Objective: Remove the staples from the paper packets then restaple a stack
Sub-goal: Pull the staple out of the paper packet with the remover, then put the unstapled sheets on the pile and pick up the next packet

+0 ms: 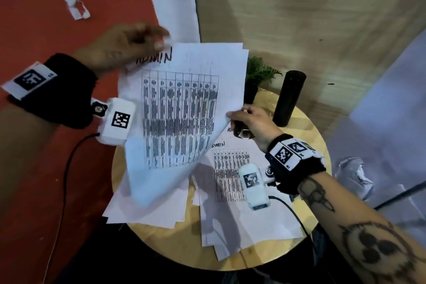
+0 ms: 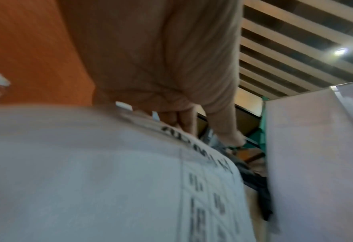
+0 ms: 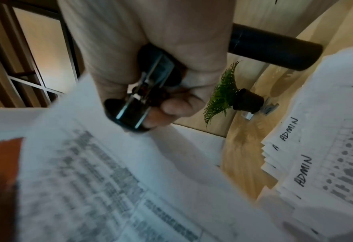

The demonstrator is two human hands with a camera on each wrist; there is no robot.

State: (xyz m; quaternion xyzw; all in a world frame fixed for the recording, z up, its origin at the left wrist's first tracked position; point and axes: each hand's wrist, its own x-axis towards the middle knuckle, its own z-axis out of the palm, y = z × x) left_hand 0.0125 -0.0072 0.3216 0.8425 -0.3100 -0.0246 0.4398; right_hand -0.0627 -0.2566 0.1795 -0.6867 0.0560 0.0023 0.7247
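While the left hand [image 1: 124, 47] pinches the top corner of a paper packet [image 1: 182, 108] beside the handwritten word ADMIN, the sheets hang lifted and tilted above the round wooden table [image 1: 306, 157], their lower edges trailing onto more loose pages spread on the tabletop. In the left wrist view the fingers [image 2: 183, 119] curl down onto the packet's upper edge, thumb and fingers closed on the paper. The right hand [image 1: 252, 122] sits at the packet's right edge, its fingers wrapped tight around a small black staple remover [image 3: 142, 96] with metal jaws showing between the fingers; a fingertip touches the edge of the raised sheets. A second stack of printed sheets [image 1: 232, 175], also marked ADMIN, lies flat on the table under the right wrist, fanned so several corners show. Behind it stand a small green plant [image 1: 260, 74] in a dark pot and a black cylinder [image 1: 289, 98], near each other at the table's far rim.
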